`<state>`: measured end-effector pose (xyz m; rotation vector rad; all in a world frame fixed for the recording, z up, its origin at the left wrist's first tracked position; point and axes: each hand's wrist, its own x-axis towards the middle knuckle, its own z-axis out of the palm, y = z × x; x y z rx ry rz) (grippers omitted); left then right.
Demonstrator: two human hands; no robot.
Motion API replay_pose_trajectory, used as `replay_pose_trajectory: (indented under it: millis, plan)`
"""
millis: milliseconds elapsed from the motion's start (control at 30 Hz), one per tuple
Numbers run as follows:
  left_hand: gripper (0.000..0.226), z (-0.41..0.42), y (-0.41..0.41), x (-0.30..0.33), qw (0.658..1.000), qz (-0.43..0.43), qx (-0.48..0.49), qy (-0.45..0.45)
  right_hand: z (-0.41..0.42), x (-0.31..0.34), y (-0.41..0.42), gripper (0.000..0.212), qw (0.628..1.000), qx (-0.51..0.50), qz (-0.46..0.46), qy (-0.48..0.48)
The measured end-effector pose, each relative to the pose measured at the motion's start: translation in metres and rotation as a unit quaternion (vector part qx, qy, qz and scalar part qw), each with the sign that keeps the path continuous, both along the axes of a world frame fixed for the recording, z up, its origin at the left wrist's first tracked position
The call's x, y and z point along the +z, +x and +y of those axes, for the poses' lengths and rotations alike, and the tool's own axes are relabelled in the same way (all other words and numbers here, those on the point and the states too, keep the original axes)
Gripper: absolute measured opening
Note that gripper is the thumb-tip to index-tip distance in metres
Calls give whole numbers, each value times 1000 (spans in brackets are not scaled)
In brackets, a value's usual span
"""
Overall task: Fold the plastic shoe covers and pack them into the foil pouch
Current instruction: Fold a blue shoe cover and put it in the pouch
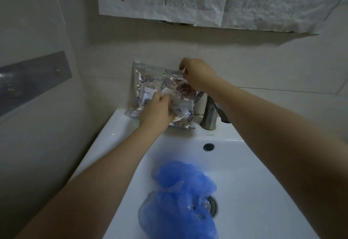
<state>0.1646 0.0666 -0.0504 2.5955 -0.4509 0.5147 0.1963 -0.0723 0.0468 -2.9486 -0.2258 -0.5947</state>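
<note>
Foil pouch [150, 86] leans upright behind the sink [120, 125]; left hand [156, 112] and right hand [197, 74] both pinch it. Blue shoe covers [178, 197] lie unfolded in the sink, nearer the person.

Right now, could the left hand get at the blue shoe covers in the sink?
Probably yes, once it lets go. The left hand is gripping the foil pouch at the back of the sink. The shoe covers lie uncovered in the basin nearer the person, and nothing stands between.

Crinkled shiny foil pouch [150, 80], thin blue plastic shoe covers [180, 197], glossy white sink [116, 133], brushed-metal tap [210, 118].
</note>
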Motion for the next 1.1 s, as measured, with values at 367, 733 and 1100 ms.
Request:
replay_pose_trajectory:
  millis: [367,733,1100]
  plan:
    - [10,2,-53,-9,992,-24,-56,-108,-11,-79,-139,19,960,248,13,-126]
    - [20,-5,-110,-33,989,117,-74,-45,-38,-202,-173,32,932,-10,357,52]
    - [51,-71,-157,-42,966,212,-127,-72,-81,-141,-204,30,862,16,147,485]
